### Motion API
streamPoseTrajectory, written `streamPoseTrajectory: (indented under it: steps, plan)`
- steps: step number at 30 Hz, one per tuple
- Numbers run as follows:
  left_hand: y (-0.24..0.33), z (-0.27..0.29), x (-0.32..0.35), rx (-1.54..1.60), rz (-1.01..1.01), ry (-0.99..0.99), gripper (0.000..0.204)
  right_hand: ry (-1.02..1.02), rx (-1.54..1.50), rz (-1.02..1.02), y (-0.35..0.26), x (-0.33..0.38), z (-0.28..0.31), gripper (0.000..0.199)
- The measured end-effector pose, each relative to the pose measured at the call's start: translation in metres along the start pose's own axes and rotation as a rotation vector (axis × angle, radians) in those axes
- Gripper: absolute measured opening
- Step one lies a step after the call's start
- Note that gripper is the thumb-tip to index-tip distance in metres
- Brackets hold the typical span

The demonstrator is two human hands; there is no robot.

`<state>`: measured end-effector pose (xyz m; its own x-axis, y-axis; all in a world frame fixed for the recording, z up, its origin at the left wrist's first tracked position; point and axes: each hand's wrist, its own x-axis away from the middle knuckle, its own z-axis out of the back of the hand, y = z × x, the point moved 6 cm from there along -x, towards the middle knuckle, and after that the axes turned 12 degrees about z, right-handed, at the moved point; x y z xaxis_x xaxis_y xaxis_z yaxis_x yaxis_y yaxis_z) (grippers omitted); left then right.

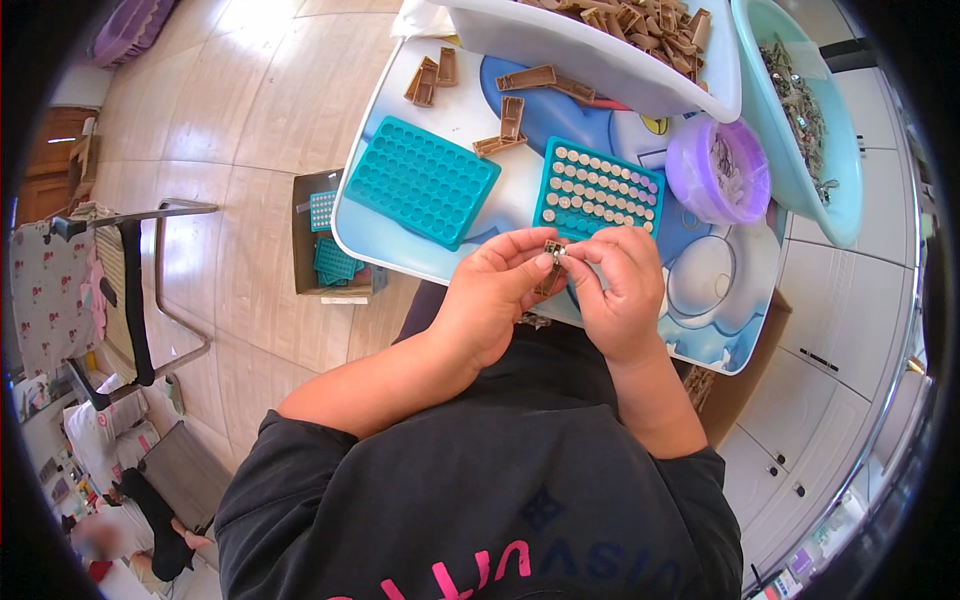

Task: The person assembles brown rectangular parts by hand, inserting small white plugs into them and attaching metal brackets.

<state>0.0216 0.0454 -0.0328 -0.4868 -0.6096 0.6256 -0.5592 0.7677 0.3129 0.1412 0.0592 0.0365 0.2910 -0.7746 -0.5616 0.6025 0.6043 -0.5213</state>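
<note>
In front of my body, at the table's near edge, both hands meet around a small brown plastic casing (pixel 548 281) with metal bits at its upper end. My left hand (pixel 485 300) grips the casing between thumb and fingers. The fingers of my right hand (pixel 622 292) are pinched at its top, on a tiny piece too small to name. Just beyond them lies a teal tray (pixel 548 186) with rows of round silvery discs (pixel 592 190), its nearest wells partly bare. To the left sits a second teal tray (pixel 425 180), its round wells showing no discs.
Loose brown casings (pixel 511 118) lie behind the trays. A white bin (pixel 600 62) of brown casings, a purple tub (pixel 690 175) and a pale-green basin (pixel 835 190) of metal parts line the back right. A cardboard box (pixel 318 292) with teal trays stands left, below the table.
</note>
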Motion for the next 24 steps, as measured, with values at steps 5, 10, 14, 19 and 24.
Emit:
streamPoseTrajectory:
  steps: [5,10,14,19,24]
  plan:
    - [-0.004,0.002,0.001,-0.062,-0.014,0.067,0.025,0.005,-0.024,0.03,-0.003,0.004,-0.001,0.013]
    - [-0.005,-0.003,0.002,-0.071,-0.062,0.069,0.024,-0.017,0.006,0.029,-0.005,0.007,-0.001,0.012]
    - [0.001,-0.007,0.003,-0.1,-0.076,0.055,0.023,-0.011,0.035,0.102,-0.012,0.006,-0.002,0.014]
    - [0.011,-0.003,0.007,-0.182,-0.105,0.046,0.019,0.025,-0.112,0.059,-0.006,-0.014,0.004,0.011]
    - [0.011,-0.006,0.009,-0.219,-0.108,0.027,0.017,0.058,-0.082,-0.029,0.028,-0.059,-0.012,0.008]
